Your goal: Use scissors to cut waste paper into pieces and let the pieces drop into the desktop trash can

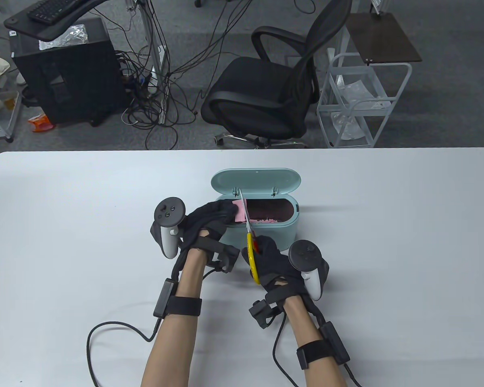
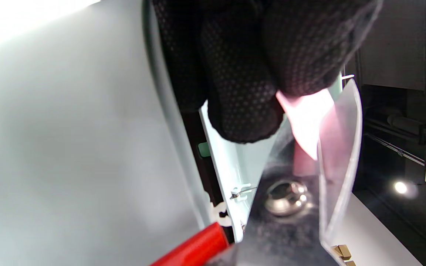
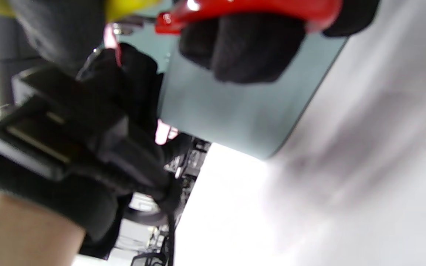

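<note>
A mint-green desktop trash can [image 1: 266, 233] stands mid-table with its lid [image 1: 255, 181] swung open toward the far side. Pink scraps [image 1: 266, 221] lie inside it. My left hand [image 1: 214, 215] pinches a small pink paper [image 1: 239, 211] over the can's left rim; in the left wrist view the paper [image 2: 305, 118] sticks out from between my gloved fingers [image 2: 242, 92]. My right hand [image 1: 272, 262] grips scissors [image 1: 250, 238] with yellow and red handles. Their blades reach forward along the paper's right edge. The scissor pivot [image 2: 286, 192] shows close under the paper.
The white table [image 1: 387, 225] spreads wide to either side of the can. Beyond its far edge stand a black office chair [image 1: 274, 88], a white wire cart [image 1: 363, 109] and a black cabinet [image 1: 64, 76]. Glove cables [image 1: 105, 334] trail on the table near my forearms.
</note>
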